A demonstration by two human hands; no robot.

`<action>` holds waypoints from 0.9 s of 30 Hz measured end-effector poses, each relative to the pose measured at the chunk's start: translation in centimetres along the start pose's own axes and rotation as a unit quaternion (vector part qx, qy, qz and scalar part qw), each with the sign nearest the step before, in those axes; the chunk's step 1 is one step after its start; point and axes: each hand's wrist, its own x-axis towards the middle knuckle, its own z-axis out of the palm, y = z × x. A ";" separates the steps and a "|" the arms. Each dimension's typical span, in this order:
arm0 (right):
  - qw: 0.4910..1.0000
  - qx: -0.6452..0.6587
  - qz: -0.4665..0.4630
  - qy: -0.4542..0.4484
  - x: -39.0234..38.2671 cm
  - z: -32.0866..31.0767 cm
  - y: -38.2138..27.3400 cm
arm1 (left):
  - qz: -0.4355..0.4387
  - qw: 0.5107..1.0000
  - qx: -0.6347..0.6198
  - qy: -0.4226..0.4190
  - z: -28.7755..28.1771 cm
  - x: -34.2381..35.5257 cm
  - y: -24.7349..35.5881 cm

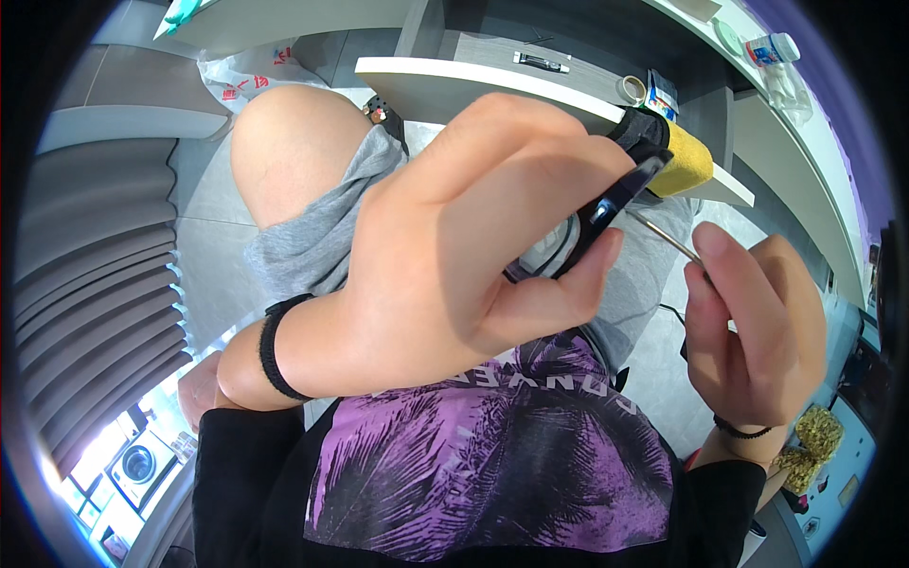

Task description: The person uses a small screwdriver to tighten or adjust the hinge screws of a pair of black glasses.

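My left hand (426, 227) is raised in front of me, its thumb and fingers closed on a pair of glasses (603, 210) with a glossy dark frame. Part of a clear lens shows between the thumb and the palm; the rest of the glasses is hidden behind the hand. Over on the right, my right hand (757, 322) pinches a thin metal shaft that looks like a small screwdriver (668, 237). Its tip points up and left, close to the dark frame; whether it touches, I cannot tell. The handle is hidden in my fingers.
Beyond my hands is a pulled-out drawer (454, 80) with a small black item (541, 62) and a tape roll (631, 90). A yellow cloth (689, 161) hangs over its front edge. A bottle (772, 49) stands far right. A plastic bag (251, 76) lies near my bare knee (294, 147).
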 end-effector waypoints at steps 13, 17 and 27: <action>0.980 0.133 0.116 0.088 0.6 4.7 1.4 | -0.199 0.955 -0.193 -0.105 -0.2 -0.9 0.0; 0.977 0.173 0.095 0.076 0.8 5.3 1.3 | -0.190 0.954 -0.209 -0.104 -0.1 -0.9 -0.1; 0.976 -0.002 0.108 0.188 0.9 5.5 1.9 | -0.205 0.949 -0.206 -0.124 -0.1 -0.9 0.1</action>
